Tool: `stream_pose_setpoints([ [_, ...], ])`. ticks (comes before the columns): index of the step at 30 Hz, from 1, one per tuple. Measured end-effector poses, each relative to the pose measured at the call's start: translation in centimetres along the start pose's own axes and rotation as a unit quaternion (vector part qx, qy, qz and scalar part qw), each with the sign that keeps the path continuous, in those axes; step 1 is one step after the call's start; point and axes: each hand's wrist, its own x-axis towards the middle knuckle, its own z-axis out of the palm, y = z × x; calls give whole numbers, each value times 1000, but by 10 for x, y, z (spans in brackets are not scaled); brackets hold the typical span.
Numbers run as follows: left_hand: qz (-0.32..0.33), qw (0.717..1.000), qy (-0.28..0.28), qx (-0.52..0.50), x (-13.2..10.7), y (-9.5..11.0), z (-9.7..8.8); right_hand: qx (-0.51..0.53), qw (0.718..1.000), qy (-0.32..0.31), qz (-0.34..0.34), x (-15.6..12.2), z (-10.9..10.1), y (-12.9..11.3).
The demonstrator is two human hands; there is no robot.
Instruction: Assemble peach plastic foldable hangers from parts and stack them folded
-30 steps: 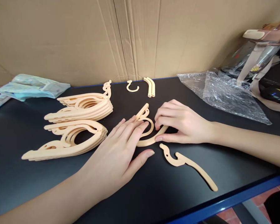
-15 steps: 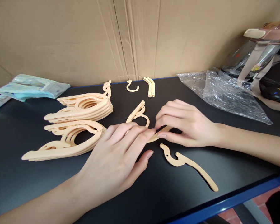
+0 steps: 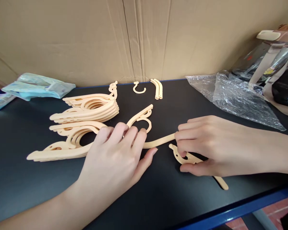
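Observation:
My left hand (image 3: 117, 156) lies over the middle of a cream plastic folding clothes hanger (image 3: 159, 140), its fingers bent down onto it and its thumb stretched to the side. One hanger arm and the curled hook show beyond the knuckles; the other arm runs right. My right hand (image 3: 201, 147) is over a loose hanger arm (image 3: 222, 182) on the table, thumb on the near side and bent fingers on the far side, a gap between them. Left of my left hand are stacked folded hangers (image 3: 67, 155), with another stack (image 3: 86, 116) behind.
A loose hook (image 3: 139, 91), two slim curved pieces (image 3: 158, 89) and a small wavy piece (image 3: 113, 89) lie near the cardboard wall (image 3: 86, 38). Clear plastic film (image 3: 242, 102) and a strapped bottle (image 3: 261, 57) are at right. A light-blue packet (image 3: 38, 86) lies at left.
My right hand has left the hanger's right arm and moved right and nearer, over the loose arm. My left hand's fingers are more bent. The view has shifted slightly.

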Motion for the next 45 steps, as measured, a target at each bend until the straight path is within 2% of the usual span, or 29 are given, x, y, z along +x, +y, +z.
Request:
stream_pose_setpoints([
  [3,15,1000,6,4,0,1,0,24,998,-48,29,-5,-7,2],
  [8,117,984,-9,-136,-4,1,6,77,990,-76,90,-20,-17,14],
  [11,146,974,-12,-171,-5,0,6,119,983,-78,118,-25,-20,22],
  [16,103,970,-23,-221,-5,0,6,137,977,-69,151,-19,-21,27],
  [20,65,958,-29,-278,-8,0,11,134,979,-62,141,-10,-19,24],
  [26,52,942,-48,-327,-6,3,10,144,983,-49,107,-3,-11,19],
  [29,65,942,-66,-322,-4,4,8,101,990,-25,95,-1,-3,19],
  [31,65,945,-58,-315,-4,3,8,82,992,-9,96,1,1,19],
  [34,35,945,-36,-323,-5,2,9,114,988,1,105,3,0,17],
  [39,-4,926,-68,-371,-8,2,12,190,972,-40,129,4,-5,7],
  [42,6,928,-81,-364,-8,3,14,174,972,-73,144,3,-4,0],
  [45,16,935,-67,-347,-6,3,16,140,974,-82,155,1,-3,-3],
])
